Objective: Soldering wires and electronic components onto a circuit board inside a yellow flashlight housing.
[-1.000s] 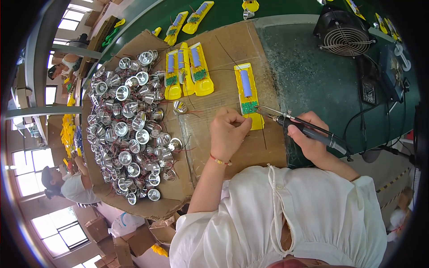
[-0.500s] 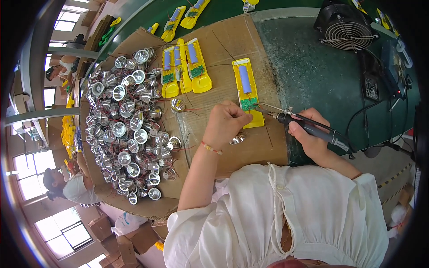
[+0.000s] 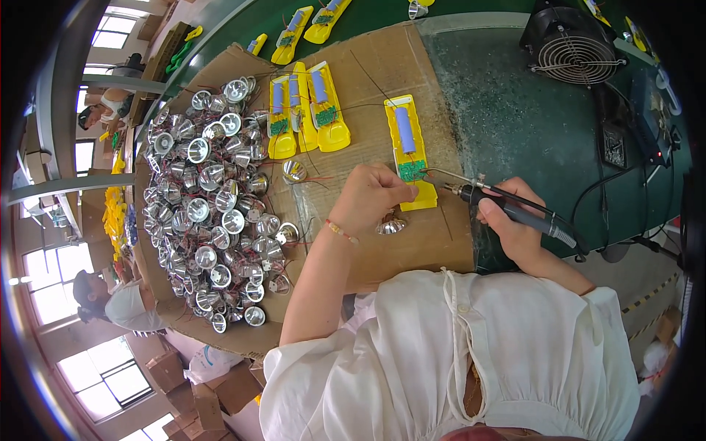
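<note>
While the right hand [image 3: 518, 220] grips the soldering iron [image 3: 515, 210], the left hand [image 3: 373, 192] pinches its fingers together beside the yellow case [image 3: 420, 147]; what they hold is too small to tell. The case lies on the cardboard [image 3: 426, 246], near its right edge, on the tabletop [image 3: 507, 110]. This step looks like joining with hot metal at the green board [image 3: 412, 171]. The next move seems to need still fingers and a careful touch.
</note>
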`<state>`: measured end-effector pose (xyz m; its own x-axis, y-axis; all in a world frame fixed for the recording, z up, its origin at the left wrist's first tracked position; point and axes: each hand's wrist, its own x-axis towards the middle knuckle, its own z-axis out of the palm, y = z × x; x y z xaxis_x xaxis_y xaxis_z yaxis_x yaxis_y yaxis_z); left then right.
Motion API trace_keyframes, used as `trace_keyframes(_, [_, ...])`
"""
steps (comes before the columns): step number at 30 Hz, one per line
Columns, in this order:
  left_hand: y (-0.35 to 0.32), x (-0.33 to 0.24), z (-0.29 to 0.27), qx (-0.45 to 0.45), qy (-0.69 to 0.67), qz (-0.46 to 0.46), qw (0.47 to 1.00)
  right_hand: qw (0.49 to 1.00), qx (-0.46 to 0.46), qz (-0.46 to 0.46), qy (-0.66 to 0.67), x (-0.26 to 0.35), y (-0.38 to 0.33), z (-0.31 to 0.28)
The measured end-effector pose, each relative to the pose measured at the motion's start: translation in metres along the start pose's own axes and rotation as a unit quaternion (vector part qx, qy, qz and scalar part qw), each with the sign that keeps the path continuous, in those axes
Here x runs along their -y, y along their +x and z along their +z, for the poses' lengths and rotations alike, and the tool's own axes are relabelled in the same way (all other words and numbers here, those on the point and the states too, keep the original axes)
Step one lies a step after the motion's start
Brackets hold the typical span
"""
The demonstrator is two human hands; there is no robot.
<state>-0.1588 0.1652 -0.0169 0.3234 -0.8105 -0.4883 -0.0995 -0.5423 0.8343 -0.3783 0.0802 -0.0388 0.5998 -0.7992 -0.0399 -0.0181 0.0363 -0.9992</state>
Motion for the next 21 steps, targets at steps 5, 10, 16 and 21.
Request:
trace_keyframes(5, [-0.001, -0.001, -0.001, 0.003, -0.003, -0.006, 1.0, 0.999, -0.002, -0.024, 0.044, 0.006, 0.001, -0.006])
trace_keyframes(10, [0.002, 0.001, -0.002, 0.001, 0.0, -0.014, 1.0, 0.999, -0.007, -0.011, 0.05, 0.004, -0.001, -0.007])
trace_keyframes(16, [-0.002, -0.01, -0.003, 0.022, -0.01, -0.061, 0.998, 0.999, 0.001, -0.011, 0.045, 0.0, 0.0, -0.004])
trace_keyframes(21, [0.0, -0.004, -0.001, 0.01, 0.001, -0.024, 1.0, 1.0, 0.009, 0.004, 0.022, -0.004, 0.002, -0.001])
